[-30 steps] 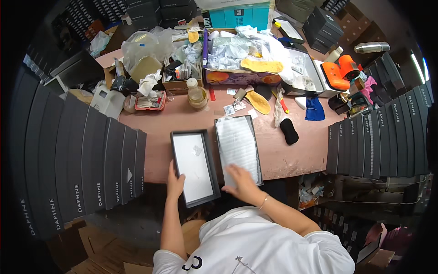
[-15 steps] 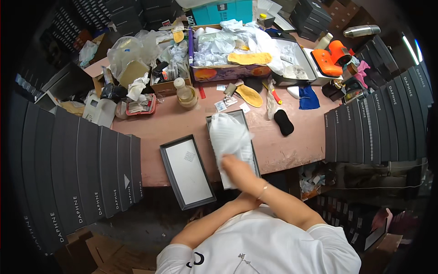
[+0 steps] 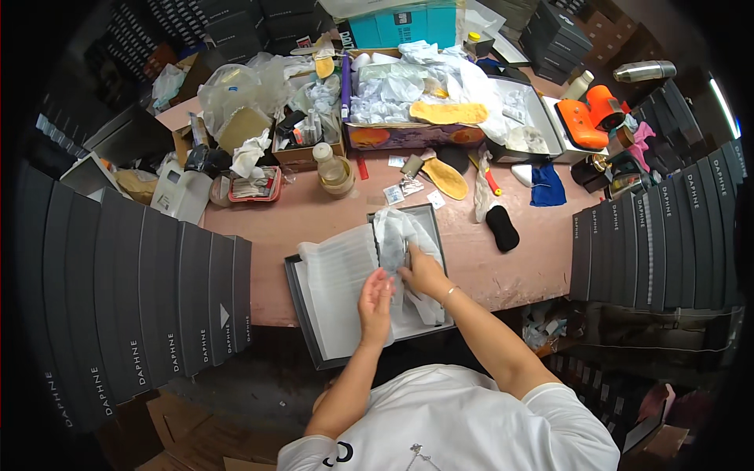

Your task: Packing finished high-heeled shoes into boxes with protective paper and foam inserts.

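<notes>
An open dark grey shoebox (image 3: 434, 222) lies in front of me, lined with white tissue paper (image 3: 338, 263). One sheet of the paper is folded out leftward over the box lid (image 3: 297, 292). Inside the box, a greyish thing (image 3: 390, 250) shows among white wrapping; its kind is not clear. My right hand (image 3: 426, 275) reaches in from the right, thumb and fingers closed about the near right side of this thing. Just left of it, my left hand (image 3: 375, 306) hovers at the paper's edge, palm turned inward, fingers slightly bent and apart, holding nothing.
Stacks of dark shoeboxes flank me at left (image 3: 157, 290) and right (image 3: 656, 235). Behind the work stand a glass bottle (image 3: 334, 173), a carton of crumpled paper (image 3: 416, 137) and an orange device (image 3: 583, 122). A black insole-shaped pad (image 3: 502, 228) and yellow insole (image 3: 446, 177) lie on the table.
The tissue paper has been opened out to the left over the lid, baring the greyish thing. My left hand has come out from beneath my right forearm to the box's left side.
</notes>
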